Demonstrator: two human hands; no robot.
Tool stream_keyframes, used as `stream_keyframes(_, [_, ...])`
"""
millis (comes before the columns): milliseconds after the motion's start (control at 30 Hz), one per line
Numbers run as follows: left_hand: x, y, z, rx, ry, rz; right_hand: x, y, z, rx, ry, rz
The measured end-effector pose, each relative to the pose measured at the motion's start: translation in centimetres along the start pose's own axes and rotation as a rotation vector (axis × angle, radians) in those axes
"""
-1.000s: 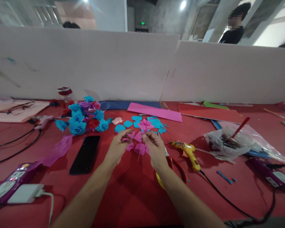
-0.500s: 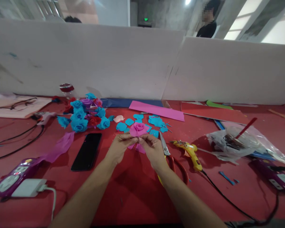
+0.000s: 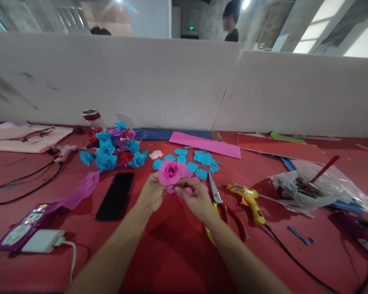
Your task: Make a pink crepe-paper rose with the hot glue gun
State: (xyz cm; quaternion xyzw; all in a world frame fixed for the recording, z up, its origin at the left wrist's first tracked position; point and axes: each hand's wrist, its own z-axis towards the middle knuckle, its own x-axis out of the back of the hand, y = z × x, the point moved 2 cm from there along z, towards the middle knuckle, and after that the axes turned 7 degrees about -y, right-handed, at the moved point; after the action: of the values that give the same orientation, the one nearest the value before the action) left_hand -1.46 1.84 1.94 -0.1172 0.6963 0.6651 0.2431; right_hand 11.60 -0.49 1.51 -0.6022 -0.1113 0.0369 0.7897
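Note:
A pink paper rose (image 3: 169,172) is held up over the red table, its rolled centre tilted toward me. My left hand (image 3: 152,192) is closed on the flower's left underside. My right hand (image 3: 194,193) pinches at its lower right, where more pink paper shows; whether that is a loose petal or part of the flower I cannot tell. Blue paper petals (image 3: 204,157) lie scattered just behind the flower. Scissors (image 3: 215,190) with red and yellow handles rest beside my right wrist, partly under the forearm. A yellow glue gun (image 3: 247,200) lies further right.
A bunch of blue, red and purple paper flowers (image 3: 106,153) lies left, behind a black phone (image 3: 115,197). Purple power strips (image 3: 24,226) sit at both sides. A bagged drink cup (image 3: 315,181) stands right. Pink paper (image 3: 205,145) lies before the white partition (image 3: 110,77).
The rose has moved slightly left and tipped so its face turns toward me. My right hand has shifted down and to the right along its edge. The person behind the partition has moved left.

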Motion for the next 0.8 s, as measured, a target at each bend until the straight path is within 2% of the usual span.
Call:
stream_keyframes(133, [0.0, -0.1, 0.2, -0.003, 0.044, -0.056, -0.4, -0.1, -0.2, -0.034, 0.036, -0.037])
stream_keyframes(367, [-0.3, -0.5, 0.0, -0.057, -0.008, -0.042, -0.1, 0.6, -0.3, -0.033, 0.131, -0.037])
stream_keyframes(567, [-0.9, 0.0, -0.4, -0.065, -0.034, -0.054, -0.3, 0.6, -0.2, -0.024, 0.099, 0.050])
stream_keyframes(667, [-1.1, -0.1, -0.5, -0.076, -0.046, -0.067, -0.3, 0.6, -0.2, 0.020, 0.097, 0.056])
stream_keyframes(800, [-1.2, -0.4, -0.7, -0.103, -0.086, -0.068, 0.0, 0.3, -0.2, 0.153, 0.142, 0.008])
